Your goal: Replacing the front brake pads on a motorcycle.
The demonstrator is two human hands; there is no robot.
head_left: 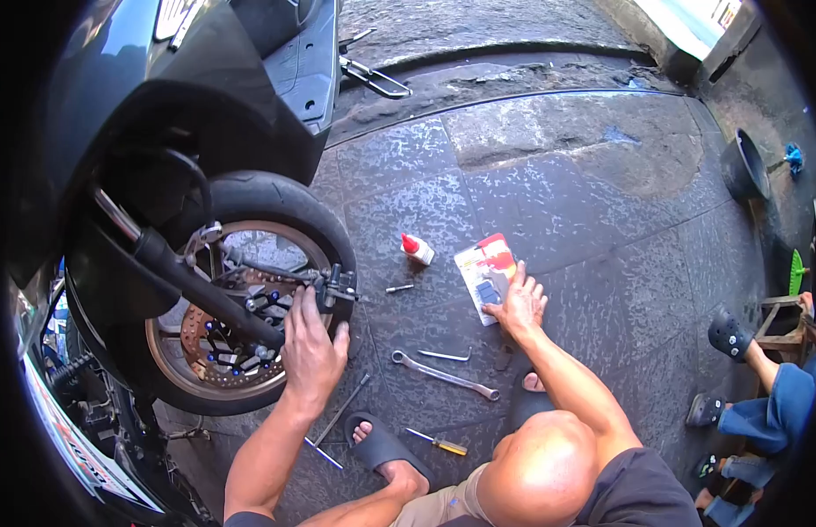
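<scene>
My left hand (311, 347) is at the front wheel of a motorcycle, fingers stretched out and thumb apart. Its fingertips touch the brake caliper (333, 285), which sits by the tyre (324, 233) near the fork leg. Behind the fork shows a drilled brake disc (197, 338). On the floor to the right, my right hand (522, 303) grips a flat red and white blister pack (489, 268) by its near end, thumb across its front. Dark pads or blocks show through the pack. A small white bottle with a red cap (416, 249) stands left of it, beside a short metal pin (399, 288).
A ring spanner (445, 375), a hex key (445, 356), a yellow-handled screwdriver (437, 441) and a T-handle wrench (339, 413) lie near my sandalled feet. Other people's feet and a wooden stool (781, 316) are at the right, below a dark bucket (746, 167).
</scene>
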